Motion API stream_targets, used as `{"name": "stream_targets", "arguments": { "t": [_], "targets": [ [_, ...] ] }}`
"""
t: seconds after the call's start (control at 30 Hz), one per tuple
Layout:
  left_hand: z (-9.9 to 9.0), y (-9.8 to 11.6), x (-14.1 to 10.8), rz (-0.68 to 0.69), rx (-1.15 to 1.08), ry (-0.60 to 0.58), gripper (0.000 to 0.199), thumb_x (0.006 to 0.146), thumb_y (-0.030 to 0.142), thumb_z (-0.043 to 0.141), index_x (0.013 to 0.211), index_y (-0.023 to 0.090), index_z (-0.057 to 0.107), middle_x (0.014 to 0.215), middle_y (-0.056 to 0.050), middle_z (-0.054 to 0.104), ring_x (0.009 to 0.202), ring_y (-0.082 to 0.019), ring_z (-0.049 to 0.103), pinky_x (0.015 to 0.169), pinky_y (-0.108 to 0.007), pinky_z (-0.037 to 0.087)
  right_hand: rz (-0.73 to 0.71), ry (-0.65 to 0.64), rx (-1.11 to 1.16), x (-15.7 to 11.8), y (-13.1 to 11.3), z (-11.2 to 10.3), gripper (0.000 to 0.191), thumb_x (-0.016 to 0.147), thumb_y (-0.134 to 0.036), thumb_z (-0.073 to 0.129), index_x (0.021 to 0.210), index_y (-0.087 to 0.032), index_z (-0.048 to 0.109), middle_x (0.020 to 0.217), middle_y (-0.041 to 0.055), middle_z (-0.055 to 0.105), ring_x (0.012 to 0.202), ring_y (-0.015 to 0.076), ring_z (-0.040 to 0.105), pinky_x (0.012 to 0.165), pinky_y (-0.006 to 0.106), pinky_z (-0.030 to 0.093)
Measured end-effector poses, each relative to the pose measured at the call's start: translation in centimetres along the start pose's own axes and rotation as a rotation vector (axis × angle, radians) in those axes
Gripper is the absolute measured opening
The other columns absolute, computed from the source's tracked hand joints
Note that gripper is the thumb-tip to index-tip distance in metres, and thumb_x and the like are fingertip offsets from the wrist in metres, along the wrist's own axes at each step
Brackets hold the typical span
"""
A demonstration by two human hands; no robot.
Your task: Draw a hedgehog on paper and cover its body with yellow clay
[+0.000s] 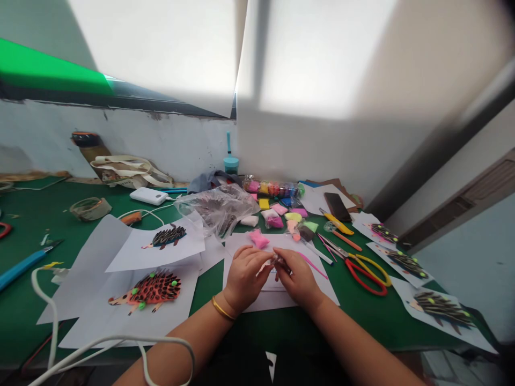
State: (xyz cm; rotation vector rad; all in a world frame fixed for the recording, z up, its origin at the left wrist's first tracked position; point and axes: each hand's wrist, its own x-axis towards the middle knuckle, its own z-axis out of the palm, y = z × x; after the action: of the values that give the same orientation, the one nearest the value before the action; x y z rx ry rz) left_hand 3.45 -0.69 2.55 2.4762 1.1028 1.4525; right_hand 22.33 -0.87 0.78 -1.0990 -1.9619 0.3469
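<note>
My left hand (248, 273) and my right hand (296, 276) meet over a sheet of white paper (257, 306). Between their fingertips is a small crinkled plastic packet (276, 258), pinched from both sides; its contents are mostly hidden. Just beyond my left hand lies a pink clay packet (258, 239). A curved pink strip (311, 265) rests on the paper to the right of my right hand. Further right are scissors (364, 268) with red and yellow handles, their blades pointing away from me.
Several clay packets (275, 221) lie beyond the paper, beside a clear plastic bag (217, 206). Hedgehog pictures (147, 289) cover the left, and more hedgehog cards (438, 308) line the right edge. A yellow cutter (337, 222), a phone (337, 207), a white cable (120, 339) and a blue cutter (26, 268) are around.
</note>
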Motion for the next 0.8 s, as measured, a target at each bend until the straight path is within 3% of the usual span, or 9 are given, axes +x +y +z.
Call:
{"name": "stream_targets", "arguments": {
  "t": [0.2, 0.27, 0.47, 0.6, 0.8],
  "targets": [
    [0.0, -0.3, 0.0, -0.046, -0.005, 0.041, 0.024, 0.088, 0.022, 0.062, 0.112, 0.025, 0.062, 0.108, -0.007, 0.067, 0.101, -0.022, 0.062, 0.091, -0.04, 0.047, 0.056, -0.026, -0.184, 2.8, 3.0, -1.0, 0.057, 0.087, -0.015, 0.046, 0.144, -0.02, 0.039, 0.134, 0.0132, 0.054, 0.125, 0.0269, 0.05, 0.105, 0.048, 0.042],
    [0.0, -0.3, 0.0, -0.036, -0.013, 0.036, 0.024, 0.087, 0.021, 0.063, 0.111, 0.024, 0.062, 0.107, -0.007, 0.066, 0.1, -0.022, 0.061, 0.089, -0.039, 0.047, 0.099, -0.06, -0.217, 3.8, 4.1, -1.0, 0.06, 0.088, -0.018, 0.047, 0.146, -0.02, 0.036, 0.136, 0.0136, 0.053, 0.126, 0.0275, 0.049, 0.106, 0.049, 0.041],
    [0.1, -0.4, 0.0, -0.051, -0.031, 0.013, 0.023, 0.087, 0.02, 0.063, 0.11, 0.024, 0.063, 0.105, -0.006, 0.066, 0.099, -0.022, 0.061, 0.089, -0.039, 0.047, 0.071, -0.046, -0.254, 4.7, 6.7, -0.6, 0.048, 0.092, -0.024, 0.044, 0.139, -0.019, 0.047, 0.14, 0.0119, 0.052, 0.131, 0.0254, 0.045, 0.11, 0.046, 0.037],
    [0.0, -0.3, 0.0, -0.067, -0.041, -0.01, 0.019, 0.087, 0.019, 0.062, 0.105, 0.023, 0.064, 0.103, -0.006, 0.066, 0.099, -0.021, 0.061, 0.089, -0.038, 0.047, 0.093, 0.012, -0.357, 4.5, 7.8, -2.3, 0.039, 0.09, -0.022, 0.043, 0.126, -0.018, 0.059, 0.133, 0.0117, 0.058, 0.124, 0.0249, 0.05, 0.106, 0.042, 0.04],
    [0.3, -0.5, -0.1, -0.105, -0.043, -0.011, 0.018, 0.086, 0.015, 0.06, 0.101, 0.023, 0.066, 0.101, -0.005, 0.067, 0.097, -0.021, 0.061, 0.089, -0.039, 0.046, 0.349, 0.045, -0.749, 4.4, 9.0, -5.4, 0.033, 0.087, -0.034, 0.057, 0.115, -0.018, 0.066, 0.114, 0.0128, 0.064, 0.107, 0.0314, 0.053, 0.089, 0.043, 0.04]
  ]
}}
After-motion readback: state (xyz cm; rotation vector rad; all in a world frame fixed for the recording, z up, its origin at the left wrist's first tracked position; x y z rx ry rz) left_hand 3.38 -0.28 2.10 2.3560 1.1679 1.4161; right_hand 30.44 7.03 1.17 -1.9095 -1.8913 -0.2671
